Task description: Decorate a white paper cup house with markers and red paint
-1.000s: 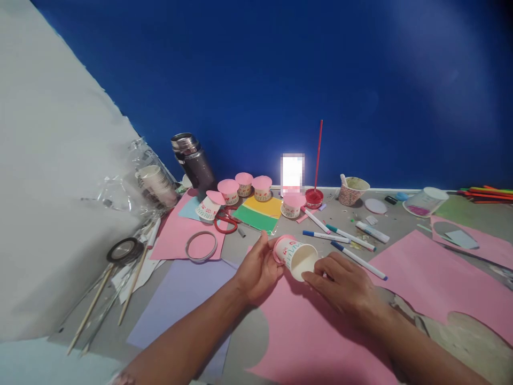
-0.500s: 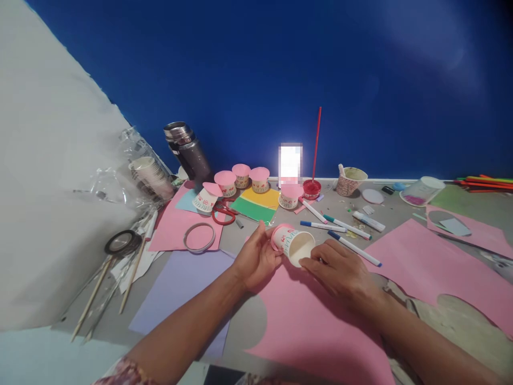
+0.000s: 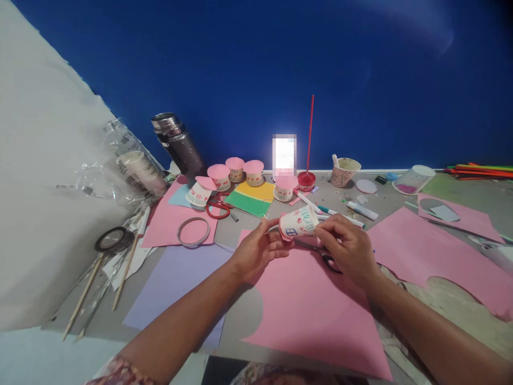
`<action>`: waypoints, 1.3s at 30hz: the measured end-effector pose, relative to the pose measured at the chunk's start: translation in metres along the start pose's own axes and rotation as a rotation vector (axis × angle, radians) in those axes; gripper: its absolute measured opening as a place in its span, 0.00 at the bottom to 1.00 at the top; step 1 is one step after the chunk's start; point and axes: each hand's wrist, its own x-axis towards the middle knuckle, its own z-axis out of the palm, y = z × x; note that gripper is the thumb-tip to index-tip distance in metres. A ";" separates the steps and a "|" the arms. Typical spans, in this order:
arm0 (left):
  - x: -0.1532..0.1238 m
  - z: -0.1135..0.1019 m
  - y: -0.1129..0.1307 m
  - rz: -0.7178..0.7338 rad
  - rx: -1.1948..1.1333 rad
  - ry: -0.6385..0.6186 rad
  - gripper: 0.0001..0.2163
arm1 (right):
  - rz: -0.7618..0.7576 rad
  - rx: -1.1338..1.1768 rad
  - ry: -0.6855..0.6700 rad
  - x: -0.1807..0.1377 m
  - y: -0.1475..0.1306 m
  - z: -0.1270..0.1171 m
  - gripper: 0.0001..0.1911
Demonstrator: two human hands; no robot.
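A small white paper cup (image 3: 298, 222) with drawn marks and a pink paper bottom lies on its side between both hands, lifted a little above a pink paper sheet (image 3: 312, 315). My left hand (image 3: 256, 251) pinches its pink end. My right hand (image 3: 348, 246) grips its rim end, with the cup's opening turned away from me. Under my right hand lie black-handled scissors (image 3: 331, 262), partly hidden.
Several pink-topped cups (image 3: 234, 171) stand at the back near a steel flask (image 3: 178, 144), red scissors (image 3: 216, 208) and a red paint pot (image 3: 306, 179) with a stick. Markers (image 3: 332, 214), a tape ring (image 3: 193, 231), wooden sticks (image 3: 100, 291) and coloured paper sheets surround my hands.
Both hands have lifted the cup and turned it, so its side with a blue drawn window faces me instead of its opening. The view has tipped down slightly.
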 end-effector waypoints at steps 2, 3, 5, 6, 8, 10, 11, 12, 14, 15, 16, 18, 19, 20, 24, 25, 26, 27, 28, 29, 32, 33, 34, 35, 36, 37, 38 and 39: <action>0.000 -0.003 0.000 0.099 0.078 0.023 0.31 | 0.310 0.162 0.018 0.004 0.001 -0.002 0.16; 0.000 -0.004 0.000 0.136 0.127 0.029 0.31 | 0.465 0.257 0.023 0.005 0.002 -0.003 0.17; -0.001 -0.006 0.002 0.199 0.252 0.045 0.31 | 0.690 0.450 0.032 0.008 0.004 -0.003 0.22; -0.002 -0.006 0.003 0.237 0.319 0.049 0.31 | 0.746 0.534 0.034 0.008 0.005 -0.003 0.25; -0.003 -0.005 0.003 0.326 0.430 0.040 0.31 | 0.770 0.667 0.023 0.009 0.006 -0.001 0.28; -0.005 -0.002 0.003 0.399 0.485 0.020 0.31 | 0.766 0.723 0.005 0.008 0.006 0.000 0.29; -0.006 0.000 0.002 0.413 0.498 0.015 0.31 | 0.770 0.720 -0.005 0.008 0.005 0.001 0.29; -0.006 0.001 0.002 0.419 0.507 0.021 0.30 | 0.775 0.703 -0.011 0.007 0.004 0.002 0.28; -0.006 0.002 0.001 0.427 0.526 0.064 0.29 | 0.800 0.647 -0.020 0.005 0.002 0.003 0.28; -0.006 0.003 0.002 0.425 0.536 0.086 0.29 | 0.816 0.626 -0.027 0.005 0.001 0.003 0.28; -0.005 0.003 0.002 0.420 0.543 0.104 0.28 | 0.827 0.619 -0.037 0.005 0.001 0.003 0.28; -0.005 0.003 0.004 0.405 0.549 0.131 0.26 | 0.826 0.624 -0.052 0.004 0.000 0.004 0.29; -0.004 0.003 0.004 0.396 0.550 0.139 0.26 | 0.813 0.633 -0.056 0.004 0.000 0.004 0.29; -0.004 0.003 0.004 0.389 0.550 0.146 0.26 | 0.795 0.642 -0.057 0.003 0.000 0.004 0.28; -0.003 0.002 0.003 0.382 0.529 0.179 0.25 | 0.749 0.654 -0.076 0.001 0.004 0.006 0.26; -0.003 0.003 0.002 0.385 0.519 0.186 0.25 | 0.746 0.655 -0.082 0.000 0.005 0.006 0.26; -0.003 0.003 0.002 0.389 0.509 0.193 0.24 | 0.742 0.657 -0.090 0.000 0.006 0.007 0.25; -0.003 0.003 0.001 0.394 0.501 0.197 0.24 | 0.739 0.659 -0.097 0.000 0.006 0.007 0.25; -0.004 0.003 0.001 0.398 0.495 0.198 0.23 | 0.739 0.658 -0.104 0.000 0.006 0.007 0.25; -0.004 0.003 0.001 0.400 0.491 0.198 0.23 | 0.741 0.653 -0.108 0.000 0.005 0.007 0.26; -0.005 0.004 0.001 0.396 0.494 0.186 0.21 | 0.747 0.642 -0.112 0.001 0.004 0.006 0.27; -0.005 0.004 0.001 0.393 0.495 0.180 0.21 | 0.740 0.643 -0.109 0.001 0.003 0.006 0.28; -0.005 0.004 0.001 0.391 0.493 0.174 0.21 | 0.728 0.644 -0.109 0.002 0.003 0.006 0.28; -0.005 0.005 0.001 0.389 0.492 0.168 0.21 | 0.716 0.644 -0.110 0.002 0.004 0.006 0.28; -0.005 0.005 0.002 0.387 0.492 0.164 0.21 | 0.708 0.638 -0.113 0.002 0.004 0.007 0.28; -0.005 0.006 0.002 0.386 0.494 0.163 0.21 | 0.701 0.628 -0.115 0.001 0.005 0.007 0.28; -0.006 0.006 0.002 0.383 0.498 0.164 0.21 | 0.696 0.620 -0.118 0.001 0.005 0.007 0.28; -0.006 0.006 0.002 0.378 0.503 0.166 0.21 | 0.696 0.615 -0.122 0.001 0.006 0.007 0.28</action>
